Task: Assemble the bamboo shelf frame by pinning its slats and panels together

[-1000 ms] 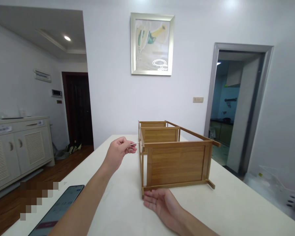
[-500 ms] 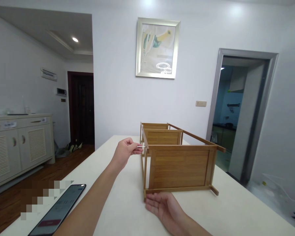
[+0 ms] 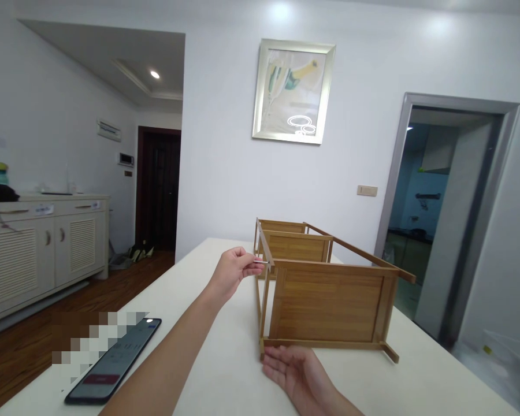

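Note:
A brown wooden shelf rack [image 3: 329,303] lies on its side on the white table, its panels standing upright. My left hand [image 3: 239,268] is closed in a pinch on a thin metal rod [image 3: 261,262] that looks like a hex key. The rod's tip meets the upper left corner of the rack's frame; its other end is hidden in my fingers. My right hand [image 3: 297,372] lies palm up on the table, its fingers stretched out against the foot of the rack's lower left corner. It holds nothing that I can see.
A phone [image 3: 115,367] lies on the white table [image 3: 216,370] left of my left forearm. Beyond the table's left edge stands a white cabinet [image 3: 80,242]. A framed picture [image 3: 294,89] hangs on the wall ahead, and a doorway [image 3: 424,219] opens at the right.
My view has turned slightly left, so everything sits further right in the picture. My left hand still pinches the rod at the same corner, and my right hand stays by the lower corner.

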The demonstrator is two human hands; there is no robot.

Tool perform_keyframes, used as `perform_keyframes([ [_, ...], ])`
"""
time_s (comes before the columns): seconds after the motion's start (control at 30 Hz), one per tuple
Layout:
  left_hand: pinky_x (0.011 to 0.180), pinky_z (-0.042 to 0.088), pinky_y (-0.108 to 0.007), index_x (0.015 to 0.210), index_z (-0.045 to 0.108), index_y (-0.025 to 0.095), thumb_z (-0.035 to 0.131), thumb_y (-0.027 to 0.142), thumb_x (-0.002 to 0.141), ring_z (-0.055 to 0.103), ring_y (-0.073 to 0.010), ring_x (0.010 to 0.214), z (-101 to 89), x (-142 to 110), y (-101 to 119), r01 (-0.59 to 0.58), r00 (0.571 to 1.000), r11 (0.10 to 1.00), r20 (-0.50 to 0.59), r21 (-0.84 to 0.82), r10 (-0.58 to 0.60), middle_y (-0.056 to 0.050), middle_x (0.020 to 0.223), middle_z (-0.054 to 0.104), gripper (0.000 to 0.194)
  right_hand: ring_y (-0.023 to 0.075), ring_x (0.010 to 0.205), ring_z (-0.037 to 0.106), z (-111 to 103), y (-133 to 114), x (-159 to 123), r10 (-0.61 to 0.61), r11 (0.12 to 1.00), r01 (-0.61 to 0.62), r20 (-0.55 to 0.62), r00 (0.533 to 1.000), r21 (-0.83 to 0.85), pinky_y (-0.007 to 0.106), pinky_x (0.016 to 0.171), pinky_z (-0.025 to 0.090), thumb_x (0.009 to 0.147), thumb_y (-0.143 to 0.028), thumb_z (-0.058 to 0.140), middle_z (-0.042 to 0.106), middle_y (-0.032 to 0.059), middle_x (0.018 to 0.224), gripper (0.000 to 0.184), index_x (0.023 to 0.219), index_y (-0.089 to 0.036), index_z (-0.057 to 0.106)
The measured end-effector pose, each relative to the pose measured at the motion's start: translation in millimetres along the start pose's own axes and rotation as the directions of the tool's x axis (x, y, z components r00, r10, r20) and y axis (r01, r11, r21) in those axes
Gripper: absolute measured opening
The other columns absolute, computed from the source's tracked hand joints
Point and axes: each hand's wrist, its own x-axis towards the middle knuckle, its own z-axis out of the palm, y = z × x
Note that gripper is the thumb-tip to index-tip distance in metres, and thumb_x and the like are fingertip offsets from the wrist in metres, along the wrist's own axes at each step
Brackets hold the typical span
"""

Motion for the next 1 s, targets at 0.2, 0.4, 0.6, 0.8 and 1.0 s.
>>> perform_keyframes([
  [0.2, 0.068, 0.059, -0.024, 0.065, 0.056, 0.013, 0.068, 0.011, 0.074, 0.071, -0.0162, 0.071, -2.7, 4.7, -6.8, 0.084, 0.996, 0.989, -0.005, -0.126, -0.085, -0.014, 0.080, 0.074, 0.015, 0.0235, 0.090, 0.068, -0.7, 0.0, -0.3, 0.008, 1.000, -0.008, -0.005, 1.000, 0.006, 0.037, 0.095, 0.046, 0.062, -0.017, 0.067, 0.073, 0.0176, 0.096, 0.019, 0.077, -0.007, 0.073],
  [0.4, 0.067, 0.060, -0.024, 0.070, 0.063, 0.008, 0.062, 0.009, 0.079, 0.071, -0.0163, 0.066, 0.9, 1.7, -0.7, 0.229, 0.969, 0.959, -0.050, -0.168, -0.240, -0.015, 0.073, 0.073, 0.010, 0.0237, 0.089, 0.068, -0.5, 0.0, -0.7, 0.012, 1.000, -0.012, -0.005, 1.000, 0.012, 0.037, 0.094, 0.047, 0.063, -0.018, 0.067, 0.072, 0.0183, 0.097, 0.023, 0.080, -0.004, 0.073],
  [0.6, 0.069, 0.060, -0.024, 0.065, 0.062, 0.010, 0.063, 0.010, 0.081, 0.071, -0.0166, 0.068, 4.8, -2.1, 0.2, 0.237, 0.964, 0.951, -0.077, -0.197, -0.256, -0.014, 0.073, 0.073, 0.015, 0.0236, 0.089, 0.068, -0.3, 0.5, 0.1, 0.001, 1.000, -0.001, -0.017, 1.000, 0.013, 0.038, 0.096, 0.046, 0.061, -0.017, 0.067, 0.072, 0.0182, 0.097, 0.021, 0.078, -0.006, 0.072],
  [0.8, 0.069, 0.059, -0.027, 0.065, 0.061, 0.011, 0.074, 0.019, 0.074, 0.071, -0.0167, 0.068, 2.0, -5.2, 3.2, 0.126, 0.992, 0.992, -0.012, -0.022, -0.126, -0.014, 0.077, 0.073, 0.018, 0.0239, 0.089, 0.068, -1.3, 0.9, 1.2, 0.002, 1.000, -0.001, -0.012, 1.000, 0.011, 0.038, 0.096, 0.046, 0.063, -0.018, 0.065, 0.073, 0.0172, 0.096, 0.020, 0.078, -0.006, 0.073],
  [1.0, 0.068, 0.058, -0.029, 0.063, 0.063, 0.012, 0.080, 0.029, 0.068, 0.069, -0.0164, 0.066, 2.1, -7.2, 7.1, 0.035, 0.998, 0.990, -0.049, 0.139, -0.028, -0.010, 0.073, 0.071, 0.025, 0.0233, 0.089, 0.068, -1.3, 0.5, 1.3, 0.000, 1.000, 0.000, -0.007, 1.000, 0.004, 0.037, 0.095, 0.046, 0.063, -0.018, 0.066, 0.073, 0.0171, 0.097, 0.020, 0.078, -0.006, 0.073],
])
